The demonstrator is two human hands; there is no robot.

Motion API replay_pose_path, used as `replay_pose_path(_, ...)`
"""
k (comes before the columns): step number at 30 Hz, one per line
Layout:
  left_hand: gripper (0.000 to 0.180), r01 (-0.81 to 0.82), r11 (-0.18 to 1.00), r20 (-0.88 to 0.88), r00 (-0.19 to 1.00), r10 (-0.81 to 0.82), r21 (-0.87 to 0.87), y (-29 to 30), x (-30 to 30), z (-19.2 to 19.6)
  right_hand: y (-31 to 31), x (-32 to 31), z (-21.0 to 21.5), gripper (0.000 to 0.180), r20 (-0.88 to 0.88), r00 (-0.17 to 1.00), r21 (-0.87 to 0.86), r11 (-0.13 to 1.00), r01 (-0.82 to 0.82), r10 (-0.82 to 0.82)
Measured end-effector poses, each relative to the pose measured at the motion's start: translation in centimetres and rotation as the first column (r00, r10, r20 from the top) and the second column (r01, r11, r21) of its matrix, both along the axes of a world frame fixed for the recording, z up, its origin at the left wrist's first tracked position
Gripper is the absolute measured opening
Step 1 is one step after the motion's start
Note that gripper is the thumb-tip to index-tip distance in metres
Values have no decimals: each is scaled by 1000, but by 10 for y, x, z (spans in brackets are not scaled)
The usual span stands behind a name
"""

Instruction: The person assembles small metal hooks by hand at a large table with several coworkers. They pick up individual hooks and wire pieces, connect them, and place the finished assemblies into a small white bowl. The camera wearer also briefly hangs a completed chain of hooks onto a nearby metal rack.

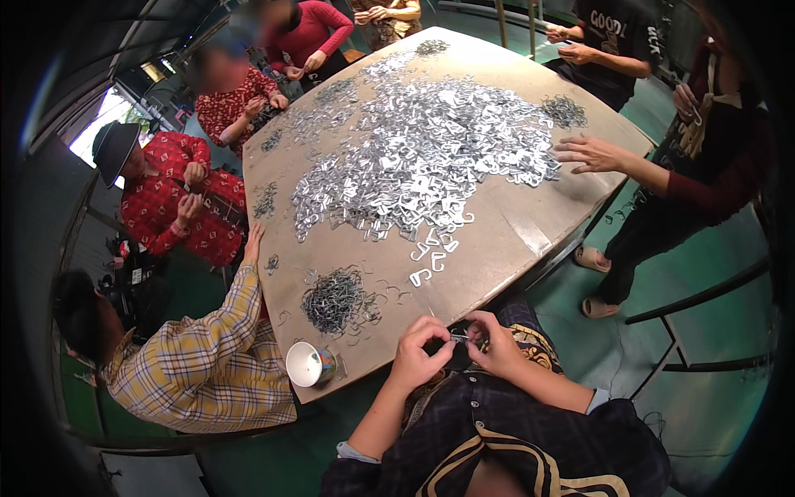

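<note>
Dark shirt cloth [538,414] with tan trim is lying nearest the camera. Just beyond it, the left hand [420,352] and the right hand [497,344] are facing each other at the near edge of the bench [505,240]. Both are pinching a small metal piece [458,338] between thumb and fingertips; its exact shape is too small to tell.

Handling: the piece is probably weighing very little. It is likely acting stiff, perhaps slightly springy, with a smooth surface that could be slipping under dry fingers. Breakage seems unlikely. Opposite ends are offering the surest hold, one per hand. Flat metal hooks [439,157] are lying heaped on the bench, and a pile of dark wire pieces [331,300] is resting near a paper cup [304,364].

Markings: pale lettering is showing on a co-worker's black shirt [617,54]. The cup is bearing a coloured print without discernible words. No marking is showing on the piece.
</note>
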State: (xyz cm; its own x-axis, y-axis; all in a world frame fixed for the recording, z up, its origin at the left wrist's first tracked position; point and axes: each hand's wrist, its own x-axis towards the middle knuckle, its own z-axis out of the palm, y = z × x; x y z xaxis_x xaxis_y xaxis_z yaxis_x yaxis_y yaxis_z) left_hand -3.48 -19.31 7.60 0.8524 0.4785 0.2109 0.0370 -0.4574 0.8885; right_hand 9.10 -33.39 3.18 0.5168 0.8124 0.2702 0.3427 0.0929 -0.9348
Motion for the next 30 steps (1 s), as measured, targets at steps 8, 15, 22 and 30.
replay_pose_path(8, 13, -80, 992, 92, 993, 71, 95, -18, 1, -17, 5, -6, -2, 50, 57, 998, -5, 1000, 21, -20)
replay_pose_path(15, 16, -127, 977, 174, 980, 96, 172, -23, -5, -28, 7, 1, -7, 46, -16, 1000, 78, 997, -24, 25)
replay_pose_path(22, 15, -174, 967, 198, 971, 137, 185, -28, -8, -17, 40, 43, -22, 26, 278, 954, -15, 992, 123, -114)
replay_pose_path(30, 16, -175, 968, 185, 972, 142, 180, -29, -8, -21, 106, 63, -42, 37, 543, 832, -164, 958, 237, -113)
